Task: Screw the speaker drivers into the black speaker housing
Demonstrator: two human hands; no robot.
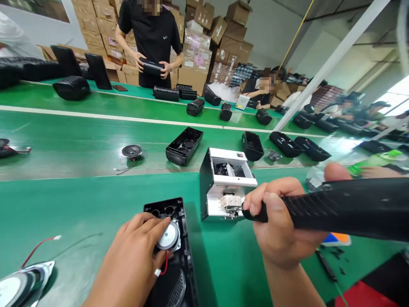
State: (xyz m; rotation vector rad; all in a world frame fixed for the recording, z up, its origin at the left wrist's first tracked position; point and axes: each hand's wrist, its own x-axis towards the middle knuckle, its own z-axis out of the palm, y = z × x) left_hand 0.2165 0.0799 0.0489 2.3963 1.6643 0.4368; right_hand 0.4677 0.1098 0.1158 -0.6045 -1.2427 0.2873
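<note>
Over green worktop (79, 200), steady speaker (169, 236) inside black casing (186, 243) with left hand (136, 251) curled, gripping its rim — and with right hand (283, 226) closed round electric screwdriver (348, 209), hold square to screw feeder (230, 181).

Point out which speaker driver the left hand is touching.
The silver-backed driver inside the open black housing, under the left hand. The lower-left driver and the mid-belt driver lie untouched, outside any housing.
</note>
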